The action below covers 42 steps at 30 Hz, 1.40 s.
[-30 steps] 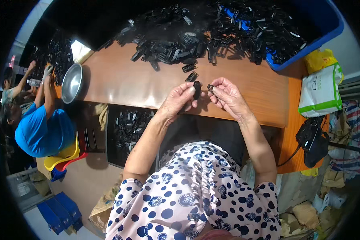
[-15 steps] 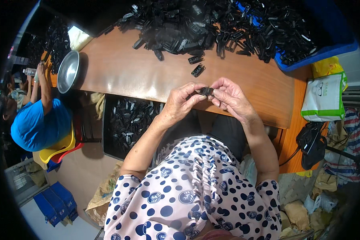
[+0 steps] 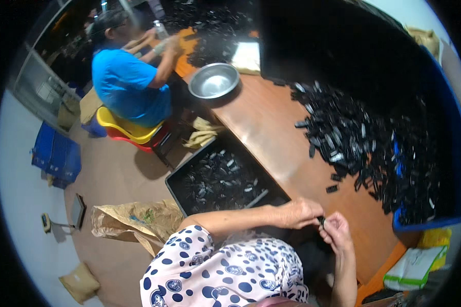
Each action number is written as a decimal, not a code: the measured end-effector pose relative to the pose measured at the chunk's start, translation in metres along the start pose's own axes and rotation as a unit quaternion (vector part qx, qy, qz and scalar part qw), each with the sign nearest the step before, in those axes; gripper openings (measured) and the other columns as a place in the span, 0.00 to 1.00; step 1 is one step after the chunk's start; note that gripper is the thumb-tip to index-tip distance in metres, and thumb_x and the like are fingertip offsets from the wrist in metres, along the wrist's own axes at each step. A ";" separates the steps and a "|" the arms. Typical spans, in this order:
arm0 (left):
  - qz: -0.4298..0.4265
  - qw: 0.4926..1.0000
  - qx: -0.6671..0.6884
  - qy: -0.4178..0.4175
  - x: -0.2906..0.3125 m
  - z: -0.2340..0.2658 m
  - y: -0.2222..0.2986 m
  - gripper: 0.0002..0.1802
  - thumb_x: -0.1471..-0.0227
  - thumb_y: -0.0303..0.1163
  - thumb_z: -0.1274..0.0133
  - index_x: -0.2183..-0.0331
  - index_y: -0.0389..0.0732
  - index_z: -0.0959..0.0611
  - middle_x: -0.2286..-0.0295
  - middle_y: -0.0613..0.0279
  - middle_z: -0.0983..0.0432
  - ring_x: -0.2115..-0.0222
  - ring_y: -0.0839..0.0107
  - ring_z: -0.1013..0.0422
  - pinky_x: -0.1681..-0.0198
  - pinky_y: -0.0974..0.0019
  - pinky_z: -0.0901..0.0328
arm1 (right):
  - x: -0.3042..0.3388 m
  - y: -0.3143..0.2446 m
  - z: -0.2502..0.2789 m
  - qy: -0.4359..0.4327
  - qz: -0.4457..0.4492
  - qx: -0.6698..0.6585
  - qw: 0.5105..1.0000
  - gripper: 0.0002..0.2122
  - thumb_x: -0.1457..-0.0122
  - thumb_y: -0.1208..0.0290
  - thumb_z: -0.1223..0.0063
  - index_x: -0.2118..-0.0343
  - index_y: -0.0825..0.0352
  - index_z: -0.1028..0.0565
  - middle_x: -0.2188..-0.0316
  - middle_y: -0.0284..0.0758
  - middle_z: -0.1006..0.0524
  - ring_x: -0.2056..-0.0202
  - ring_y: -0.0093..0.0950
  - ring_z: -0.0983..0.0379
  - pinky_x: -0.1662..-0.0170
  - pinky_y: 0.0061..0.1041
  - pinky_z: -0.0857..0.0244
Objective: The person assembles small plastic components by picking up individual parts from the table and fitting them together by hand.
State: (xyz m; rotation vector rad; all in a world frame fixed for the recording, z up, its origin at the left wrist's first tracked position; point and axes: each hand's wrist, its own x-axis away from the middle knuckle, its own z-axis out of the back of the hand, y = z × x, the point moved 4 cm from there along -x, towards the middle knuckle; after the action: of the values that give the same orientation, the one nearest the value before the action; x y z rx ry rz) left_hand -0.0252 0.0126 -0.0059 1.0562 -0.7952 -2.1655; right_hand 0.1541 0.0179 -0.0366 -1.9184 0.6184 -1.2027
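Observation:
Close to the table's near edge, a small black plastic piece (image 3: 321, 219) is pinched between my two hands. My left hand (image 3: 298, 213) grips it from the left with thumb and fingers together. From the other side my right hand (image 3: 337, 231) holds it with its fingertips. My fingers cover much of the piece, so its exact kind cannot be made out. Two similar loose pieces, one of them a black piece (image 3: 332, 189), lie on the table beyond my hands. Past them spreads a large heap of such black plastic pieces (image 3: 338, 138).
A black bin (image 3: 171, 180) holding more pieces stands left of the wooden table (image 3: 264, 120). On the table sits a metal bowl (image 3: 214, 82). A blue crate (image 3: 420, 225) is at the right, near a white-and-green bag (image 3: 412, 268). A person in blue (image 3: 125, 84) works at the far left.
The view has swung toward the left, bringing the bin, the bowl and the other person further into the picture. Both my hands still hold the small black piece together.

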 end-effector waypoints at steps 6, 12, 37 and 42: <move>0.071 0.997 0.011 0.036 0.022 0.011 0.009 0.11 0.52 0.34 0.45 0.68 0.36 0.24 0.74 0.50 0.28 0.71 0.51 0.29 0.68 0.56 0.35 | -0.009 0.009 -0.022 -0.088 -0.077 -0.124 0.985 0.08 0.46 0.72 0.42 0.70 0.62 0.32 0.77 0.37 0.24 0.80 0.24 0.28 0.86 0.13 0.43; 0.167 0.963 0.168 0.131 0.027 0.037 -0.002 0.13 0.51 0.33 0.44 0.64 0.35 0.21 0.51 0.50 0.37 0.52 0.59 0.36 0.50 0.61 0.40 | -0.023 -0.015 -0.061 -0.153 -0.003 -0.121 0.981 0.23 0.45 0.55 0.44 0.53 0.63 0.37 0.66 0.39 0.26 0.73 0.31 0.26 0.81 0.18 0.36; 0.288 0.889 -0.339 0.110 0.101 0.108 -0.024 0.19 0.59 0.30 0.39 0.61 0.40 0.23 0.57 0.49 0.31 0.55 0.53 0.34 0.54 0.58 0.38 | -0.020 0.020 -0.073 -0.127 -0.010 0.077 0.989 0.18 0.42 0.76 0.52 0.48 0.67 0.37 0.60 0.34 0.29 0.68 0.19 0.27 0.73 0.12 0.36; 0.177 0.935 -0.298 0.074 0.003 0.086 -0.069 0.13 0.56 0.25 0.45 0.64 0.42 0.23 0.68 0.57 0.27 0.66 0.57 0.30 0.64 0.59 0.36 | -0.014 -0.004 0.017 0.149 0.126 0.262 0.945 0.08 0.43 0.69 0.49 0.64 0.67 0.26 0.74 0.41 0.24 0.70 0.30 0.24 0.65 0.25 0.33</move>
State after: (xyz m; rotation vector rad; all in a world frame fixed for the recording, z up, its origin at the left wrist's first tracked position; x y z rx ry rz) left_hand -0.1150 0.0760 -0.0136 0.6842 -0.1998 -1.8103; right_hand 0.1636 0.0361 -0.0449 -1.1884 0.6030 -1.3384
